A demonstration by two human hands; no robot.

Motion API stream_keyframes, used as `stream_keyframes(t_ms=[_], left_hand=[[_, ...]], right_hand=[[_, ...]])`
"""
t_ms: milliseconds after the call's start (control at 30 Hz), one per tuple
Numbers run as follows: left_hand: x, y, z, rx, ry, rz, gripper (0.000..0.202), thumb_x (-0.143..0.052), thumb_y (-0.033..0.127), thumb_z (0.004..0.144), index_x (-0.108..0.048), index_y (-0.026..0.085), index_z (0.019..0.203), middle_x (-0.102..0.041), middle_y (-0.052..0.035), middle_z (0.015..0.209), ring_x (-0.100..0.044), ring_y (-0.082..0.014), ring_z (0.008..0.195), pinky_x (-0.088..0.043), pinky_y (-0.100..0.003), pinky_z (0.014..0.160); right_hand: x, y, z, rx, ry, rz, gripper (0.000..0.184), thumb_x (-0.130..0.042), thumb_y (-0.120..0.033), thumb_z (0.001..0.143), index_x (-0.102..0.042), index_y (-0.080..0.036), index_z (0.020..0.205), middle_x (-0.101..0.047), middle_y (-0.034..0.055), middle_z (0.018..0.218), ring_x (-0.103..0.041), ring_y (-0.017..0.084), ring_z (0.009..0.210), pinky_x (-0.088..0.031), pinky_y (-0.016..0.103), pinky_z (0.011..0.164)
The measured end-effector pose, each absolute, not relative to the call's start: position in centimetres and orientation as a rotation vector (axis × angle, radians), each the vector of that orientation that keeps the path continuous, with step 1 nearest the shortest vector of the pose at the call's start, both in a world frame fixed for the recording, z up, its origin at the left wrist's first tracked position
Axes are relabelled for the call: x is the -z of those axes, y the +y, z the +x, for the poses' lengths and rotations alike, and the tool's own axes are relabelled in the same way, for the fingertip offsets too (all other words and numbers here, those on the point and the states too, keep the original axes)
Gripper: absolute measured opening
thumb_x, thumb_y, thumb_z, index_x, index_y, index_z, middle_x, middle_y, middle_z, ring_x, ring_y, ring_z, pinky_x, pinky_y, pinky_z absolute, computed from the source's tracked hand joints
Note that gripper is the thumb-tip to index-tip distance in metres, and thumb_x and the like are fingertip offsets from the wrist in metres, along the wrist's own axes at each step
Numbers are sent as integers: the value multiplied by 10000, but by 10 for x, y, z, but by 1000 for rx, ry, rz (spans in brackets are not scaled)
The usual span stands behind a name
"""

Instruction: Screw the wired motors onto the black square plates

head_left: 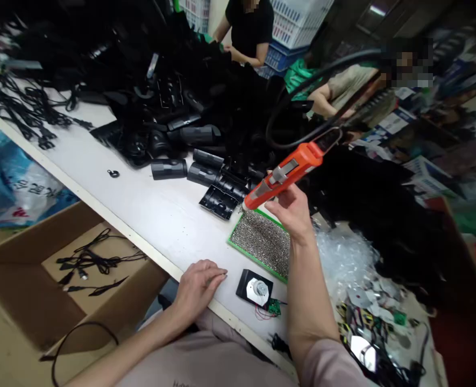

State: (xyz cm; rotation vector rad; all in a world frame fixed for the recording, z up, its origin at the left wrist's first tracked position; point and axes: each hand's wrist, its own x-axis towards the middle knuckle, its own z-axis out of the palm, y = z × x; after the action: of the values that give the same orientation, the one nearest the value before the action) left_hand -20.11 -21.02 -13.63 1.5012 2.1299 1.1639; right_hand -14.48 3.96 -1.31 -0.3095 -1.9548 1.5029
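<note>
My right hand [290, 212] grips an orange electric screwdriver [288, 174], its tip pointing down-left just above the far edge of a green tray of small screws [262, 242]. A black hose runs up from the tool's rear. My left hand [199, 285] rests on the white table's front edge [153, 215], fingers curled loosely, holding nothing. Just right of it lies a small black part with a round white motor and a green circuit board on red wires [257, 293].
A big heap of black plastic housings [189, 107] covers the far table; several cylinders [169, 168] lie nearer. Black cables [32, 107] are at far left. An open cardboard box with cords [88, 263] stands below left. Clear bags and parts [362, 301] sit right. Two people work beyond.
</note>
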Motion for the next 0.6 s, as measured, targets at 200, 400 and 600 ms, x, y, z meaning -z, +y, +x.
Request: stream_keyframes(t_ms=[200, 400, 600], left_hand=[[132, -211, -210, -1317, 2106, 1726, 206, -519, 267, 949, -720, 223, 938, -696, -27, 822, -641, -154, 753, -500, -277, 667], [133, -186, -180, -1511, 1793, 2015, 150, -560, 159, 920, -690, 222, 960, -736, -34, 933, -637, -170, 849, -480, -312, 760], [148, -152, -164, -1437, 1720, 1889, 171, -558, 265, 934, -727, 268, 957, -755, -26, 1009, -654, -199, 901, -500, -358, 777]], right_hand=[[13, -2, -147, -1635, -1952, -333, 575, -714, -419, 746, -513, -242, 1255, -610, -23, 762, -555, 126, 601, -515, 288, 574], [23, -16, -82, -1458, -1670, -440, 547, -675, -509, 745, -513, -294, 1221, -514, -32, 709, -563, 172, 693, -546, 355, 675], [3, -32, 6, -1595, -1747, -664, 611, -684, -442, 783, -426, -313, 1322, -539, -59, 641, -574, 164, 527, -555, 389, 614]])
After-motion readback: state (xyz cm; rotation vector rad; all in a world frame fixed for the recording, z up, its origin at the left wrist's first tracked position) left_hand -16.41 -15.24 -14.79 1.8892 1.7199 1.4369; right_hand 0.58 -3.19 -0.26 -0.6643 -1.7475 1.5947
